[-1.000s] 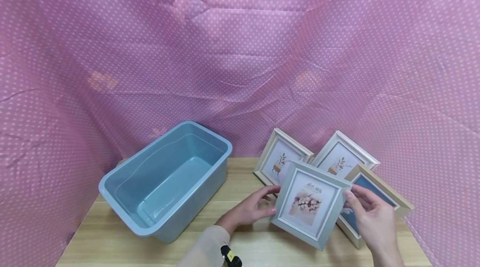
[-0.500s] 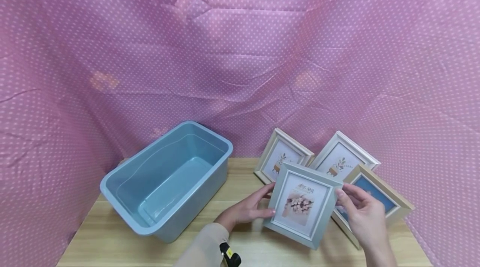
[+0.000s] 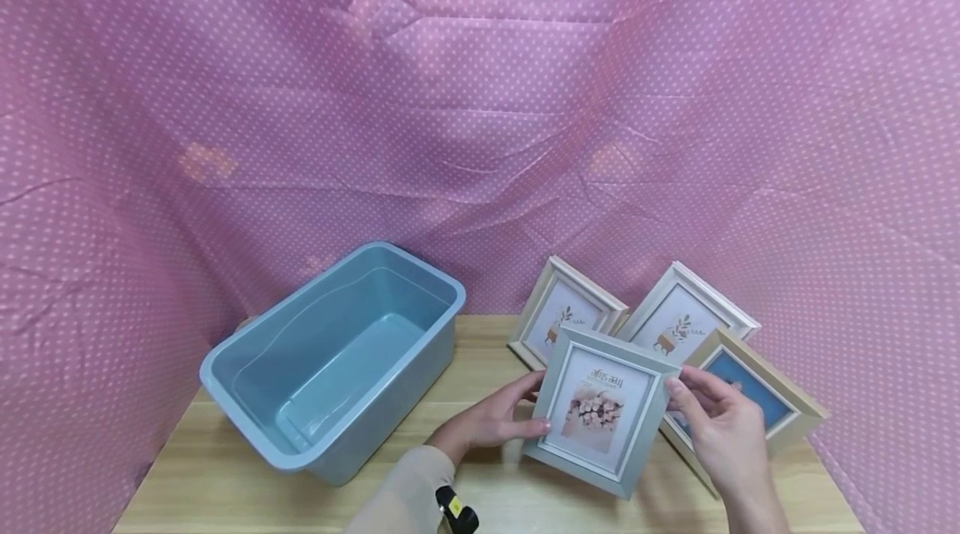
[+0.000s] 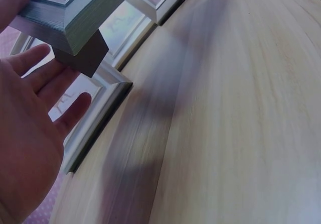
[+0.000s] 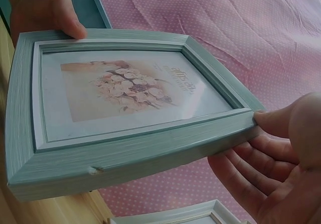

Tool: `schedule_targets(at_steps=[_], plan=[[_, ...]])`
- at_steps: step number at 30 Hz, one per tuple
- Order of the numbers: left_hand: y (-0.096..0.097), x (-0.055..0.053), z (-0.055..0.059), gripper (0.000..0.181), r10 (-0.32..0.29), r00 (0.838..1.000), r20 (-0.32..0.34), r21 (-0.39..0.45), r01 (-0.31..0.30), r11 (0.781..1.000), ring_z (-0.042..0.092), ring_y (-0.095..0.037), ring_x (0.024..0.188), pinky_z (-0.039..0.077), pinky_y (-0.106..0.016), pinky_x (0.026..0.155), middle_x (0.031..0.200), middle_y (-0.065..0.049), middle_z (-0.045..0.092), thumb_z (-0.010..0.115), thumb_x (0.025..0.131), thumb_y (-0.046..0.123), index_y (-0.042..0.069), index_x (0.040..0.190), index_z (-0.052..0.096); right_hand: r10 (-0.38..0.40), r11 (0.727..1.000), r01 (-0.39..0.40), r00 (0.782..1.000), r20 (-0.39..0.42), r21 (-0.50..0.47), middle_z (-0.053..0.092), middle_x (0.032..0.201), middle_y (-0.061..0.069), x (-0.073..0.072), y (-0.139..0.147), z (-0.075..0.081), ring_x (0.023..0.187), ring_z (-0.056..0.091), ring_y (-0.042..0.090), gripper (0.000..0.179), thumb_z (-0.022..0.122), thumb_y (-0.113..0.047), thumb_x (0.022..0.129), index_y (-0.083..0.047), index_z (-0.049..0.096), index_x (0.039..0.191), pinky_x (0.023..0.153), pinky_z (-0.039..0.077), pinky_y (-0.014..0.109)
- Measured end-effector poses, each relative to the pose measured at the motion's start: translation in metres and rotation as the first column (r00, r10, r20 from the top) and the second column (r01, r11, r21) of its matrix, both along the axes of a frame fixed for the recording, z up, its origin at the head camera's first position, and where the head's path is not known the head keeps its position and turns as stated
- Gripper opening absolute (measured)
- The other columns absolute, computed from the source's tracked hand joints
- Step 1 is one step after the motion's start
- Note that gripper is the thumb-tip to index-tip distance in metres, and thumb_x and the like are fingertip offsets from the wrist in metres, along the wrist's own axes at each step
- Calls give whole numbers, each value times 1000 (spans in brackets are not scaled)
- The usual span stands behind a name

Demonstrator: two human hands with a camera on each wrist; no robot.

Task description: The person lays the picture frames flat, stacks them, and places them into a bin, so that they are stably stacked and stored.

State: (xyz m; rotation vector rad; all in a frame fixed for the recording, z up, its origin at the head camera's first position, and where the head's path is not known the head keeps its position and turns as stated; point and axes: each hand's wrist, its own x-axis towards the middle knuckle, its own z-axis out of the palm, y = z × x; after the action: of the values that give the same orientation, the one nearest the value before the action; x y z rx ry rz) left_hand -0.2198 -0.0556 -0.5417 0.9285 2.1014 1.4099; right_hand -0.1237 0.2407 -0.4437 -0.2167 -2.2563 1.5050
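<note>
A grey-green picture frame (image 3: pixel 597 411) with a flower print is held up between both hands, tilted to face the head camera. My left hand (image 3: pixel 491 417) grips its left edge, thumb on the front. In the left wrist view, the fingers (image 4: pixel 60 83) reach behind it, by a dark support (image 4: pixel 85 56) on its back. My right hand (image 3: pixel 723 426) pinches the upper right corner, thumb in front and fingers below, as the right wrist view shows. Behind stand a cream picture frame (image 3: pixel 540 321), a white one (image 3: pixel 667 313) and a light wood one with a blue picture (image 3: pixel 780 380).
A deep blue plastic bin (image 3: pixel 442 351) stands at the left of the wooden table (image 3: pixel 247 492), with nothing visible inside. A pink dotted cloth (image 3: pixel 480 142) hangs at the back and on both sides. A black strap (image 3: pixel 456 509) is on the left wrist.
The grey-green picture frame has moved a little to the left, the right hand moving along with it. More of the blue picture shows. The left hand has hardly moved.
</note>
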Motion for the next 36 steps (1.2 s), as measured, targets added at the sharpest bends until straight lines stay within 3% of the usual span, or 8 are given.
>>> schedule_targets(at_steps=[4,6,7,14,16,19,25,36], plan=[[-3,0,-2,89,17,1000,-20,-3,-17,1000,51,-16,142,42,-49,123,162,-1,53,66,97,65,27,170,32,5,1000,-5,1000,2,-10,83,99,6,-1,-1,-1,76,73,-6,33,75,-1,99,12,69,128,100,56,12],[-4,0,-2,89,26,999,-27,-3,-26,1000,52,-16,140,43,-45,121,161,-2,54,67,96,64,25,169,34,-3,1000,3,1000,1,-2,83,100,3,-2,-3,-2,76,73,-5,31,76,-1,99,11,71,127,77,60,9],[-5,0,-2,89,29,999,-30,-4,-30,1000,53,-16,139,43,-43,120,160,-2,54,67,96,64,24,169,35,-3,1000,3,1000,3,-2,83,100,3,-2,-3,-2,76,73,-4,31,76,-1,99,11,71,127,76,61,10],[-10,1,-1,79,47,997,-62,-13,-47,999,56,-13,131,47,-39,115,150,-4,61,69,96,61,18,159,48,-1,1000,1,1000,8,4,83,100,10,-1,-7,-2,74,73,-1,30,75,-3,100,10,71,127,75,60,9],[-11,0,-1,73,36,996,-79,-3,-36,999,57,-10,128,48,-38,116,144,-4,64,69,96,59,16,153,53,-5,1000,5,1000,11,4,83,96,-1,-1,-7,-2,74,74,-1,29,75,-3,100,10,71,126,75,61,10],[-13,-2,-3,66,11,994,-104,23,-9,1000,58,-6,125,50,-37,116,138,-5,67,71,97,53,12,146,57,-1,1000,1,1000,1,-9,83,96,-2,-1,-8,-2,74,74,-1,30,75,-2,100,11,71,126,74,61,11],[-20,-2,-6,64,-13,994,-113,51,19,999,59,-5,124,52,-39,115,136,-4,68,73,97,46,12,149,57,-2,1000,1,1000,-7,-24,81,96,-12,-2,-8,-3,75,74,-2,30,75,-2,99,11,71,127,75,61,10],[-34,9,-3,47,25,998,-52,4,-24,1000,66,-16,114,53,-31,106,122,3,71,80,92,32,12,133,66,-8,998,7,1000,-25,-61,72,91,-29,-3,-9,-1,74,74,-4,29,74,1,99,11,71,126,75,61,11]])
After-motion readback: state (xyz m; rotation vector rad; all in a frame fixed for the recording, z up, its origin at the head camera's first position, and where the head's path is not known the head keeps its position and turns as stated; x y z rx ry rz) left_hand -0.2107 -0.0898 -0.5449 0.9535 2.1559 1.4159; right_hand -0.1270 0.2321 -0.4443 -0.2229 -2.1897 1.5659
